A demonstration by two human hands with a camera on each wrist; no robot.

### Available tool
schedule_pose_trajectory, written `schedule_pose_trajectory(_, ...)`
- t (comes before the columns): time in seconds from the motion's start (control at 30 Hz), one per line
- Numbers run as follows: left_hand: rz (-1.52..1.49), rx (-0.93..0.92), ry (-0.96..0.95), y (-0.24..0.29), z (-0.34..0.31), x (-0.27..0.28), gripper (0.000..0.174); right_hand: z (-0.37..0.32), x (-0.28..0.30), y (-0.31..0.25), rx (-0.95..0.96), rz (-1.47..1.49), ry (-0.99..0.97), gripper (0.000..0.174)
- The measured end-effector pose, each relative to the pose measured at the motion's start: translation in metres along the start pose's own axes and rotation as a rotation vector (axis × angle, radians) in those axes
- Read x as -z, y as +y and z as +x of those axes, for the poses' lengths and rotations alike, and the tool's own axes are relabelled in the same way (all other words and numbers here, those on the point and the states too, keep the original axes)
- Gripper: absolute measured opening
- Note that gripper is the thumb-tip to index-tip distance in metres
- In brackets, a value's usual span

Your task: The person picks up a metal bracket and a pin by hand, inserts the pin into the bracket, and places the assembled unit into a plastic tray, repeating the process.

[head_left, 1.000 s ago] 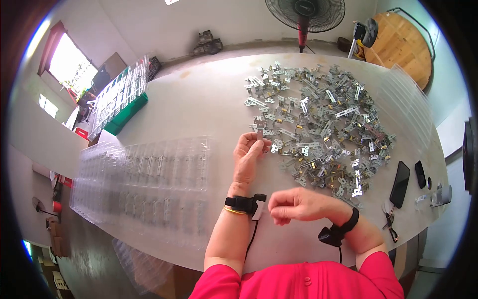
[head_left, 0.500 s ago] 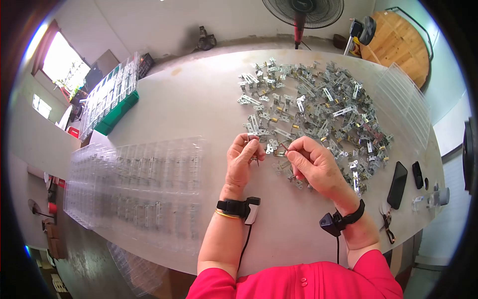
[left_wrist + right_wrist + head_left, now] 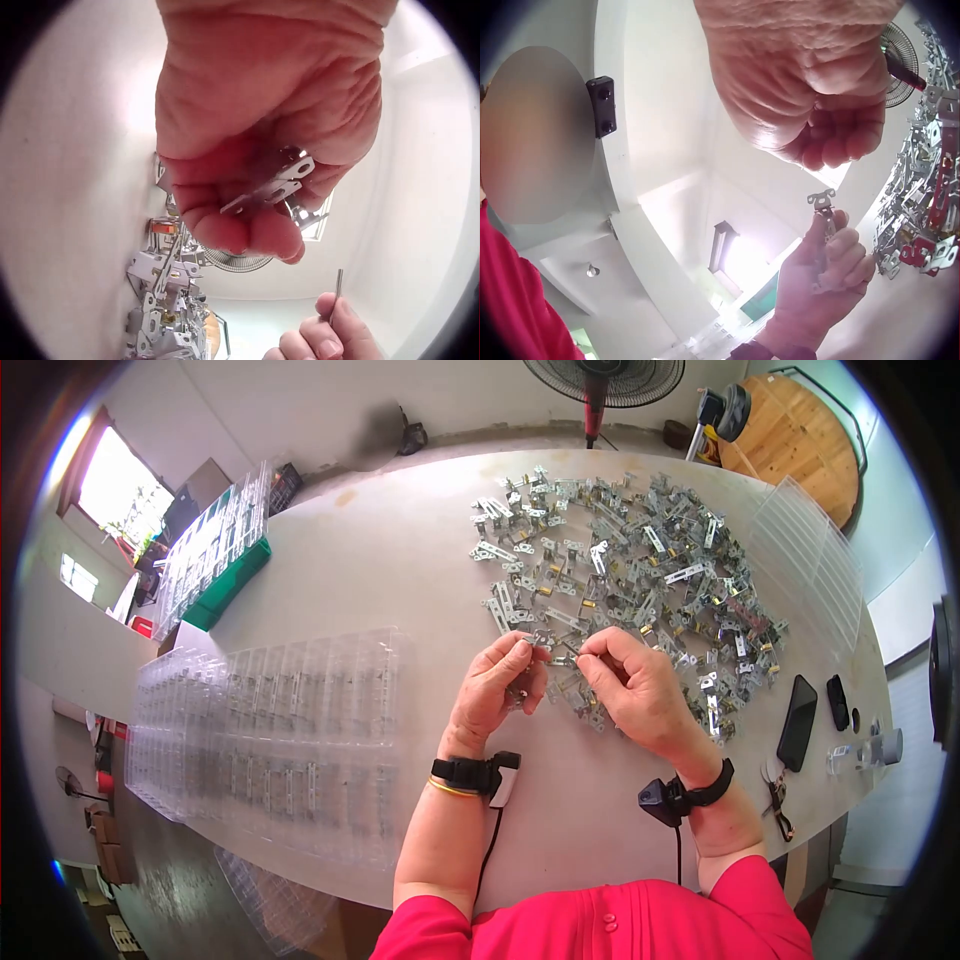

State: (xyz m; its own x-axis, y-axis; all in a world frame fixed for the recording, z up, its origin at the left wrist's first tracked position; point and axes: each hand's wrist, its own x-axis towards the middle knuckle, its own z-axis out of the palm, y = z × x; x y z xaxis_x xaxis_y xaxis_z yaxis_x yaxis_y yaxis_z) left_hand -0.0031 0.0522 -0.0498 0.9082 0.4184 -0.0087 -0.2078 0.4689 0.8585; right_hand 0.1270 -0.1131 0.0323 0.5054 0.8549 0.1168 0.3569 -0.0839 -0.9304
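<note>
In the head view my left hand (image 3: 490, 685) grips a small metal bracket (image 3: 274, 187) with flat, holed arms. Its fingers curl round the part, hiding much of it; the forked end (image 3: 822, 199) sticks out above the thumb in the right wrist view. My right hand (image 3: 640, 695) pinches a thin metal pin (image 3: 340, 283) between thumb and forefinger, its tip pointing toward the bracket with a small gap between. Both hands are raised at the near edge of a wide heap of similar metal brackets (image 3: 620, 585).
Clear ribbed plastic trays (image 3: 270, 700) lie on the table's left, some holding metal parts. Another clear tray (image 3: 815, 565) lies at the right. A phone (image 3: 798, 722), cutters (image 3: 777, 805) and a small black case (image 3: 837, 702) sit at right. A green bin (image 3: 230, 585) stands far left.
My right hand has moved up and forward from near the body to beside the left hand, and now shows a pin in its fingers. The left hand has turned its bracket slightly.
</note>
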Motion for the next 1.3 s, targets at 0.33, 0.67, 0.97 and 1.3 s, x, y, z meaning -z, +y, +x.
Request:
schedule_pose_trajectory(0.33, 0.1, 0.056, -0.039, 0.003, -0.002, -0.008, 0.031, 0.001, -0.004, 0.003, -0.001, -0.082, -0.013, 0.008)
schedule_pose_trajectory(0.67, 0.171, 0.047, -0.055, 0.002, -0.001, -0.007, 0.031, 0.001, -0.004, 0.002, -0.015, -0.118, -0.03, 0.008)
schedule_pose_trajectory(0.97, 0.316, 0.08, -0.046, 0.004, -0.003, -0.013, 0.025, 0.002, -0.007, 0.01, -0.065, 0.022, -0.073, 0.021)
schedule_pose_trajectory(1.3, 0.419, 0.147, -0.052, 0.004, -0.004, -0.018, 0.032, 0.002, -0.005, 0.011, -0.194, 0.107, -0.138, 0.021)
